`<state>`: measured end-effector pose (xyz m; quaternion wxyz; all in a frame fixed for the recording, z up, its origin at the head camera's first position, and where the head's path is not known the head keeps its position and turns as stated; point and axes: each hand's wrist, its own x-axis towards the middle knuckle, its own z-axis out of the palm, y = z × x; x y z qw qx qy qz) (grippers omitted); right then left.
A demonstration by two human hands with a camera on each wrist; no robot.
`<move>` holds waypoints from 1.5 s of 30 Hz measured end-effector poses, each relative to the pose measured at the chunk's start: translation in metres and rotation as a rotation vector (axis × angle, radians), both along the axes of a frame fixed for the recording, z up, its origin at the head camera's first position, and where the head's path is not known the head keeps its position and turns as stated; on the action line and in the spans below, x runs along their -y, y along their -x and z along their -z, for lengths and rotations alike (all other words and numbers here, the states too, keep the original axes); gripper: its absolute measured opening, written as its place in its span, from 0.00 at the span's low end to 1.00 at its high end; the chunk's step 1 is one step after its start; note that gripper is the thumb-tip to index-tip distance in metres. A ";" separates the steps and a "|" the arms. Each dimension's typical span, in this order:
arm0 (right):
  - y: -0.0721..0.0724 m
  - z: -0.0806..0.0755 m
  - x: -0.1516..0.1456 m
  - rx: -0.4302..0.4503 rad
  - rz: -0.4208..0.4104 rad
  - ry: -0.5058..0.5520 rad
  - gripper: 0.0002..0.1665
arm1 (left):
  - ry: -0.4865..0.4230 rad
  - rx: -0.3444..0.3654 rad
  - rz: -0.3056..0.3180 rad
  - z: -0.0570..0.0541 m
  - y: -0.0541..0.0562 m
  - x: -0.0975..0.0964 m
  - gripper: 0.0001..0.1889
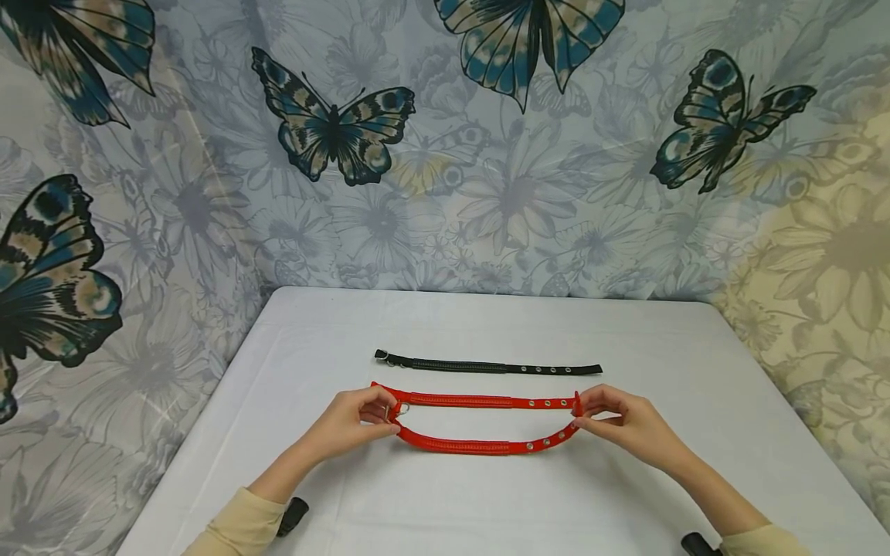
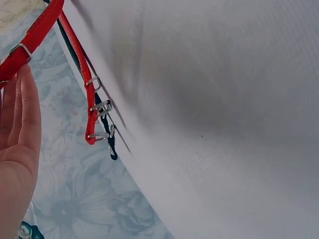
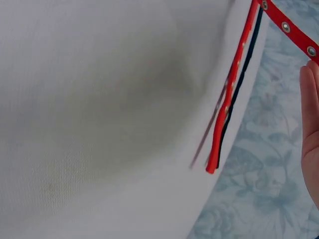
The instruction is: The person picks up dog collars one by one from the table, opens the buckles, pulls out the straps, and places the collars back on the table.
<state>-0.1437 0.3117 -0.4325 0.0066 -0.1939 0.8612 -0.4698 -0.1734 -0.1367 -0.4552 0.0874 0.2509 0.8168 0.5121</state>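
Note:
A red collar (image 1: 452, 446) with metal eyelets sags between the two hands. My left hand (image 1: 351, 421) pinches its buckle end, where the left wrist view shows a metal buckle (image 2: 21, 52) on the strap above the fingers. At the opposite end, my right hand (image 1: 629, 423) pinches the strap past the eyelets (image 3: 285, 27). Just behind lies a second red collar (image 1: 459, 401), stretched out left to right on the table. Farther back, a black collar (image 1: 459, 367) runs roughly parallel to it, buckle to the left and eyelets to the right.
A white-covered table (image 1: 487, 510) lies under everything. Patterned cloth (image 1: 514, 193) with large butterflies hangs behind and to the sides. Dark straps (image 1: 293, 516) show by both sleeves at the wrists.

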 end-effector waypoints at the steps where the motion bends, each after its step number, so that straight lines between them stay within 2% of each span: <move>1: 0.000 -0.001 -0.002 0.002 0.000 0.001 0.14 | -0.002 0.008 -0.002 0.000 0.000 0.000 0.14; 6: 0.000 0.001 -0.010 0.017 -0.027 -0.014 0.13 | -0.003 0.013 0.006 0.002 0.000 0.001 0.13; 10: 0.001 0.005 -0.017 0.016 -0.043 -0.038 0.14 | 0.016 -0.030 0.030 0.004 0.000 0.002 0.14; 17: 0.002 0.014 -0.030 0.038 -0.065 -0.099 0.17 | 0.123 -0.086 0.062 0.008 0.000 0.005 0.14; 21: 0.002 0.019 -0.034 0.037 -0.092 -0.141 0.14 | 0.200 -0.160 0.067 0.009 0.000 0.007 0.15; 25: 0.002 0.021 -0.038 0.020 -0.114 -0.209 0.11 | 0.315 -0.229 0.055 0.008 -0.002 0.008 0.13; 31: 0.002 0.026 -0.040 0.016 -0.148 -0.352 0.09 | 0.456 -0.251 0.029 0.008 -0.005 0.009 0.08; 35: 0.001 0.027 -0.038 0.004 -0.168 -0.421 0.09 | 0.546 -0.297 0.015 0.010 -0.005 0.009 0.06; 40: 0.001 0.026 -0.036 -0.004 -0.136 -0.474 0.09 | 0.579 -0.390 -0.006 0.011 -0.006 0.009 0.03; 45: 0.000 0.025 -0.032 -0.082 -0.095 -0.558 0.11 | 0.590 -0.465 -0.035 0.011 -0.009 0.011 0.04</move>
